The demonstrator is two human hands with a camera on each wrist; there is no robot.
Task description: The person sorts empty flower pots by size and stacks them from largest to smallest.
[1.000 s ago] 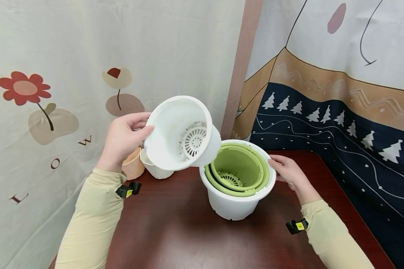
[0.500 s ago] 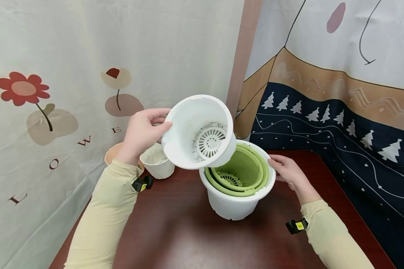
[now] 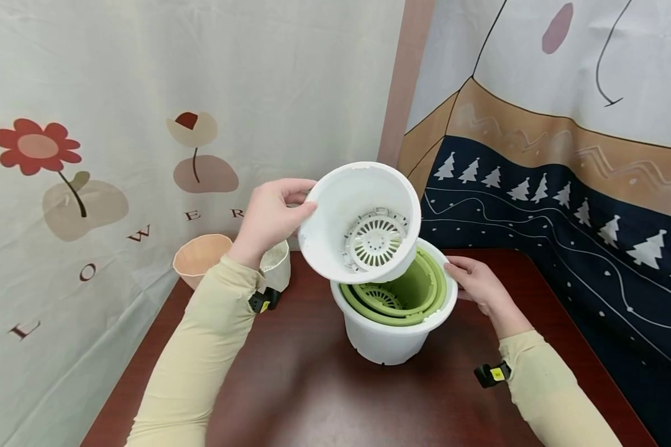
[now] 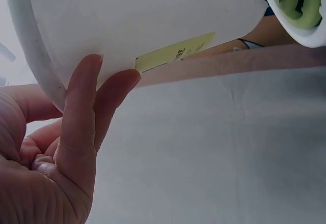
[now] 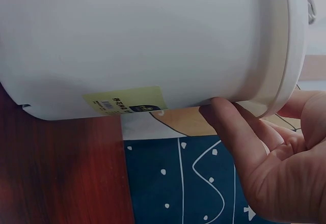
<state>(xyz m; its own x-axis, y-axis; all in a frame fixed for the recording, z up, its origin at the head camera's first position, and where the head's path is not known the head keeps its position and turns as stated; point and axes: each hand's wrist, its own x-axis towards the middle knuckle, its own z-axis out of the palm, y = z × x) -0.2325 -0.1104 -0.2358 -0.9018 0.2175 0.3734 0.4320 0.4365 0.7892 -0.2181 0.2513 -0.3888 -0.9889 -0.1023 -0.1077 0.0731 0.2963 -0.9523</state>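
My left hand (image 3: pixel 276 214) pinches the rim of a small white flowerpot (image 3: pixel 335 217), thumb inside and fingers against the outer wall. This pot is tilted, its slotted bottom in sight, and hangs over a larger white flowerpot (image 3: pixel 383 344) standing on the table. Two green flowerpots (image 3: pixel 433 295) sit nested in the larger pot, partly covered by the raised one. At the larger pot's right side, my right hand (image 3: pixel 481 285) grips its rim. A yellow label (image 4: pixel 175 53) shows on the raised pot in the left wrist view; another label (image 5: pixel 127 101) is on the larger pot.
Behind my left forearm, at the table's back left, stand a peach-coloured pot (image 3: pixel 198 257) and a small whitish pot (image 3: pixel 276 267). The dark red table (image 3: pixel 313 397) meets a printed curtain (image 3: pixel 291 81) at the back and a navy patterned cloth (image 3: pixel 581 298) at the right.
My left hand has carried the small white pot rightward, over the nested pots. The peach and whitish pots have come more into view. My right hand stays at the larger pot's rim.
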